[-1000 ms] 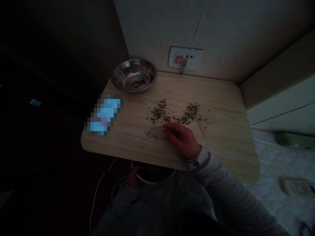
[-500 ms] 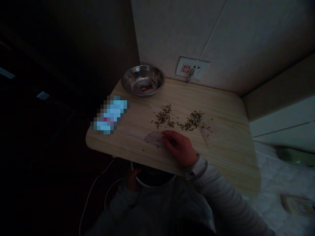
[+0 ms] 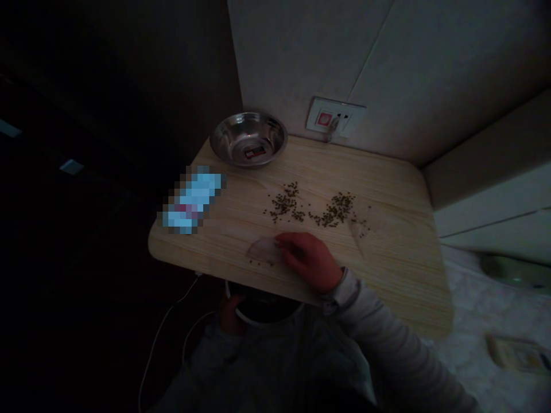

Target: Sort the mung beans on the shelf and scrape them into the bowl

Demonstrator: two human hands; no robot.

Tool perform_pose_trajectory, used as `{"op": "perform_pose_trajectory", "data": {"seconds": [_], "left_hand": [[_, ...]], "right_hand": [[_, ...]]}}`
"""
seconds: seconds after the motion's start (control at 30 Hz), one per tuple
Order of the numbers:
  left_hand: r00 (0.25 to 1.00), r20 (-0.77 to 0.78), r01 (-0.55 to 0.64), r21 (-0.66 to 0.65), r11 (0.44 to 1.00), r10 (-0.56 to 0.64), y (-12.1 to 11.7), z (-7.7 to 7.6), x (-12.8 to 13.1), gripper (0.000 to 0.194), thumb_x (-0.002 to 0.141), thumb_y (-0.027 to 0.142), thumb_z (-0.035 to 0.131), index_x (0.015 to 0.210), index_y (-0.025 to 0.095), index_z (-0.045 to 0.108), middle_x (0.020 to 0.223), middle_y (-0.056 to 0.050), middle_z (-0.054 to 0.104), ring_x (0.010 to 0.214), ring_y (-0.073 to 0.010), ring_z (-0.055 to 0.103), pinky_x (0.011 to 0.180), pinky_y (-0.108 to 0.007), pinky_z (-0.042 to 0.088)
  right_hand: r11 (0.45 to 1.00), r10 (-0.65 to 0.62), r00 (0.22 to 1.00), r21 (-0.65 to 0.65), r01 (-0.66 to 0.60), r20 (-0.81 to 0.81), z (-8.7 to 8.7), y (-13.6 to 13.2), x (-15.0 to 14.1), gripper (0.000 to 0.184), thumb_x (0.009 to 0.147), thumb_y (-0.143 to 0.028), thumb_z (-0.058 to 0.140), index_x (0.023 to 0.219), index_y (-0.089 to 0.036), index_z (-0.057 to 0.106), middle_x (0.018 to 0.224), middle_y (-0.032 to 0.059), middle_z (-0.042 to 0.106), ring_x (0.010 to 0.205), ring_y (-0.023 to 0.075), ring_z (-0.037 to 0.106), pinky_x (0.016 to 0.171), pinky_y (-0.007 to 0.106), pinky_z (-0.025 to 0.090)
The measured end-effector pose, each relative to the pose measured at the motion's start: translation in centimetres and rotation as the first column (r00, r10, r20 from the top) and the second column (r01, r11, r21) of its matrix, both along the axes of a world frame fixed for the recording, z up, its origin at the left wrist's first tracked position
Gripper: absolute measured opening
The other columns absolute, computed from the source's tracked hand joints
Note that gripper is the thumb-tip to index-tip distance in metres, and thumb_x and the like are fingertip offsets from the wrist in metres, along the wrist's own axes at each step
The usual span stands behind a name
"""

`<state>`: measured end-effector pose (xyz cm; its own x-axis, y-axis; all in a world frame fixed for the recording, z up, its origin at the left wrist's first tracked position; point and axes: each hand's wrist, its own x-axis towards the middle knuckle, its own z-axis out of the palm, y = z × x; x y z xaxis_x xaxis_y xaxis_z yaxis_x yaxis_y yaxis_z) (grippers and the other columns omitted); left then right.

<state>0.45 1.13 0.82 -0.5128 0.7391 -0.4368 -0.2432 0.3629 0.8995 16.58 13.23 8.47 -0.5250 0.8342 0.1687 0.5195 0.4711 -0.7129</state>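
My right hand [image 3: 310, 261] is low over the wooden table, its fingers pinched on a thin, see-through plastic piece [image 3: 262, 250] that lies against the top. A few small dark beans [image 3: 259, 264] sit along the near side of this piece. Beyond the hand, similar green-brown beans are spread in two loose patches, a left patch [image 3: 284, 205] and a right patch [image 3: 338, 209]. Below the table's front edge, my left hand [image 3: 231, 314] grips the side of a dark container with a white rim [image 3: 269, 310]. Shadow hides most of that container and the left fingers.
A steel bowl [image 3: 249, 140] with a label inside stands at the table's back left corner. In front of it lies a pixelated bright phone-like thing [image 3: 193, 201]. A wall socket [image 3: 336, 117] holds a plug. White cables [image 3: 159, 327] hang at the left below the table [image 3: 400, 275].
My right hand has slid the plastic piece a little left and towards the front edge. Some stray beans are now by its near side. My left hand stays at the container.
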Motion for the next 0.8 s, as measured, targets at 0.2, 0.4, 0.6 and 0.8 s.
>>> {"op": "perform_pose_trajectory", "data": {"seconds": [0.2,0.4,0.6,0.8], "left_hand": [[0.996,-0.094,-0.003,0.040,0.999,0.007,-0.4,-0.3,0.1,0.011,0.046,0.012,0.061,0.050,0.023,0.061,0.069,-0.003,0.064,0.091,-0.0271,0.054,0.086,-0.038,0.038],[1.000,0.018,-0.004,-0.008,1.000,0.004,0.3,0.4,0.1,0.008,0.051,0.016,0.059,0.056,0.022,0.061,0.074,-0.002,0.065,0.090,-0.0254,0.056,0.081,-0.037,0.042],[0.999,0.052,-0.008,-0.016,1.000,0.009,0.6,0.1,0.2,0.008,0.055,0.021,0.055,0.061,0.022,0.061,0.071,-0.002,0.064,0.087,-0.0252,0.057,0.079,-0.040,0.043],[0.997,-0.072,0.001,0.016,1.000,0.000,-0.3,0.3,0.2,0.011,0.047,0.014,0.060,0.051,0.024,0.058,0.071,-0.001,0.064,0.095,-0.0266,0.053,0.085,-0.039,0.039]], "right_hand": [[0.999,0.043,0.999,0.029,-0.043,0.004,0.0,0.0,0.0,0.025,0.075,-0.020,0.046,0.097,-0.019,0.056,0.082,0.0042,0.064,0.074,0.0136,0.057,0.070,0.029,0.043],[0.996,0.089,0.996,0.023,-0.089,0.016,0.1,0.0,0.2,0.026,0.073,-0.020,0.048,0.098,-0.019,0.056,0.084,0.0038,0.064,0.075,0.0136,0.056,0.072,0.029,0.040],[0.992,0.127,0.992,0.022,-0.128,0.022,0.3,-0.1,0.1,0.025,0.073,-0.020,0.048,0.097,-0.019,0.056,0.080,0.0021,0.065,0.074,0.0131,0.057,0.072,0.029,0.038],[0.985,0.167,0.986,0.027,-0.168,0.030,0.2,-0.1,0.2,0.025,0.073,-0.021,0.048,0.097,-0.020,0.056,0.080,0.0019,0.065,0.075,0.0127,0.057,0.073,0.028,0.036]]}}
